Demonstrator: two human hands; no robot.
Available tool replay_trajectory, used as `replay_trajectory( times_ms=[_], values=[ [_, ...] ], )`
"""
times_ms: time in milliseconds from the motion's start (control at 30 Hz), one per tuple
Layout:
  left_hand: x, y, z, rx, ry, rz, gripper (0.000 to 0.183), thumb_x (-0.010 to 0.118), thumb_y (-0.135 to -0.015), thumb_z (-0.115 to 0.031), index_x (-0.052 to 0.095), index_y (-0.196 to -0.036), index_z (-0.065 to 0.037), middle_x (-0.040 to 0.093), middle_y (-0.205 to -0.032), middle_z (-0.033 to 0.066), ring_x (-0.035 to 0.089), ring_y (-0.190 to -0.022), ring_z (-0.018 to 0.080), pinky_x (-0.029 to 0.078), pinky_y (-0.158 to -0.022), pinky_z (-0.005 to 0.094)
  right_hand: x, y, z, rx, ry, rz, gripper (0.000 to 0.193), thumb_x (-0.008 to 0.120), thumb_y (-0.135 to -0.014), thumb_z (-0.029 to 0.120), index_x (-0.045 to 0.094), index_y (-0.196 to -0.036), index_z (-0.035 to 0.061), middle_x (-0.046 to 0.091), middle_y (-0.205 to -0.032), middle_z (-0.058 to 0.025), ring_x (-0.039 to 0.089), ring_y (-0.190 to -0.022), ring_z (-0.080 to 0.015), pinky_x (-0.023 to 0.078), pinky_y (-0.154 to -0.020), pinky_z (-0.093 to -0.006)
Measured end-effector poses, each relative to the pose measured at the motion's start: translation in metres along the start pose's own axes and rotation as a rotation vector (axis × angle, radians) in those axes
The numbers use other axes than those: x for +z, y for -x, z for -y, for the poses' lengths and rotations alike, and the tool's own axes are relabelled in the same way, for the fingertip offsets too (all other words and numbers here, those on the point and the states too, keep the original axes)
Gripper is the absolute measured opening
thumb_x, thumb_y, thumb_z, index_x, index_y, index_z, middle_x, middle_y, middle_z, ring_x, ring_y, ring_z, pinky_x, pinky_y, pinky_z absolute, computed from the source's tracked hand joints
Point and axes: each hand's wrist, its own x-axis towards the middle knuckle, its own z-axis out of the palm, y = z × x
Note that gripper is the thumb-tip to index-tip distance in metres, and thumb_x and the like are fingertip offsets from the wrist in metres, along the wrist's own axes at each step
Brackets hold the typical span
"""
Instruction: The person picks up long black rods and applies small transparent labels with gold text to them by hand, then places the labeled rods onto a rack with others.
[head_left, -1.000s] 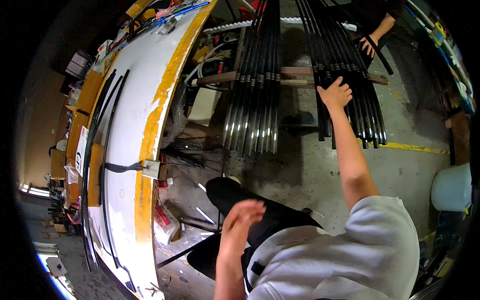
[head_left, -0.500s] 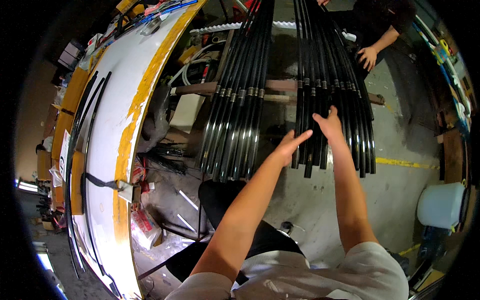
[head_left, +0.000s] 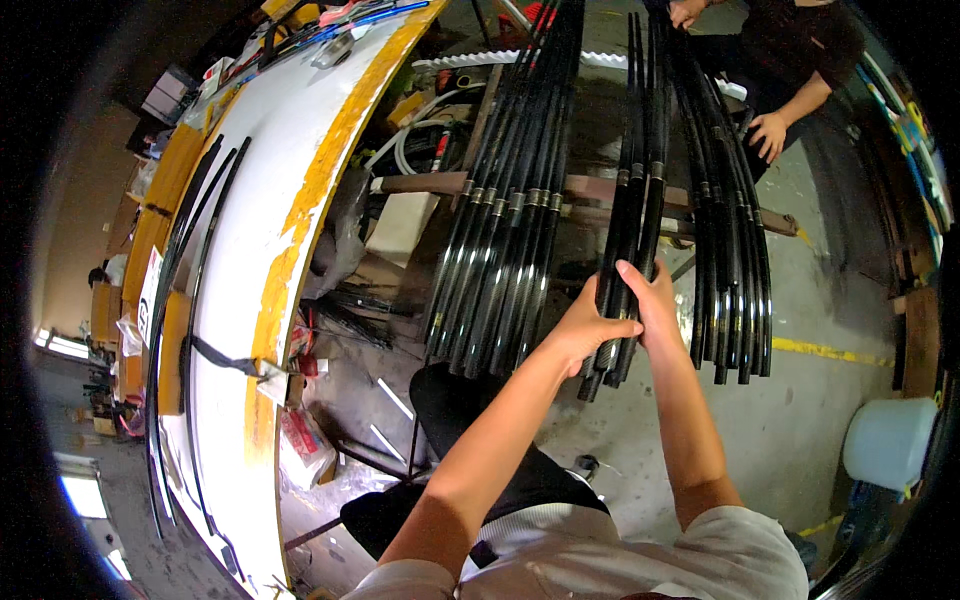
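Observation:
Both of my hands are closed round a small bunch of long glossy black tubes [head_left: 626, 225] near their lower ends. My left hand [head_left: 586, 328] grips it from the left, its thumb stretched across the front; my right hand [head_left: 654, 306] wraps it from the right. A left group of black tubes [head_left: 500, 240] lies side by side, with grey bands partway along. On the other side, a right group of black tubes [head_left: 735, 260] fans out, apart from the held bunch. The far ends of the tubes run out of sight at the top.
A brown crossbar [head_left: 590, 188] runs under the tubes. At left stands a long white table [head_left: 270, 150] with a worn yellow edge, bearing thin black strips. A co-worker's hand [head_left: 770, 134] is at upper right. A whitish plastic container [head_left: 888, 442] sits at far right.
My hands have closed on several tubes of the right-hand group and drawn them toward me, leaving a gap to the others. Before, the hands hovered over that group with fingers apart.

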Motion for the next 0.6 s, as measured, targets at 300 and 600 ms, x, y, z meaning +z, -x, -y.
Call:
replay_trajectory(
  times_ms=[300, 600],
  values=[
    [-0.027, 0.140, -0.002, 0.180, -0.038, -0.160, 0.098, 0.082, -0.065, -0.003, 0.028, -0.146, 0.000, 0.048, -0.135, 0.0138, 0.045, -0.125, 0.0217, 0.035, -0.106, 0.0329, 0.053, 0.061, 0.012, 0.066, -0.069, 0.435, 0.054, 0.070, -0.085, 0.032, 0.053, -0.123, -0.0031, 0.066, -0.110, -0.0125, 0.064, -0.098, -0.0212, 0.050, -0.089, -0.0351],
    [-0.083, 0.363, 0.002, 0.148, -0.695, -0.463, 0.100, 0.076, -0.068, -0.016, 0.021, -0.150, -0.005, 0.042, -0.143, 0.0224, 0.046, -0.130, 0.0320, 0.035, -0.107, 0.0350, 0.174, 0.054, 0.073, 0.067, -0.208, 0.584, 0.052, 0.077, -0.081, 0.032, 0.060, -0.119, 0.0009, 0.064, -0.118, -0.0105, 0.059, -0.108, -0.0213, 0.044, -0.098, -0.0360]
  ],
)
